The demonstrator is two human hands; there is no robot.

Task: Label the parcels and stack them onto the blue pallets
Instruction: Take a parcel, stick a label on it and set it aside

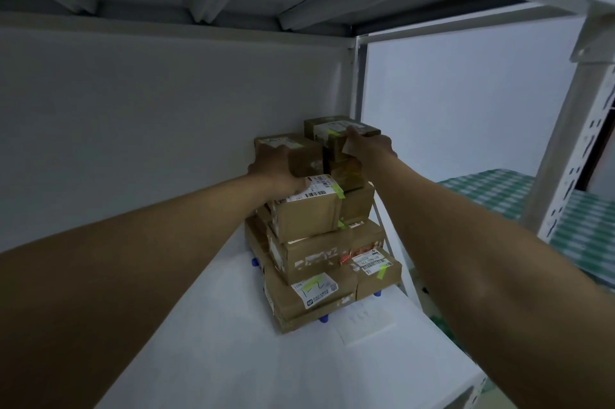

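Left hand (278, 166) grips a top parcel (293, 155); right hand (367, 145) clasps the neighbouring box (342, 132), fingers seemingly curled, atop the stack (319, 242).

Brown boxes (309, 219) carry white labels (312, 289) and green tape (382, 270); right of frame, a green-and-white checked cloth (492, 189).

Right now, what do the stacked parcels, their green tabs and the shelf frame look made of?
Parcels: brown corrugated cardboard, matte, taped seams. Green tabs: likely glossy adhesive tape or sticker, bright neon. Shelf frame: apparently white-painted metal, with punched slots along the upright.
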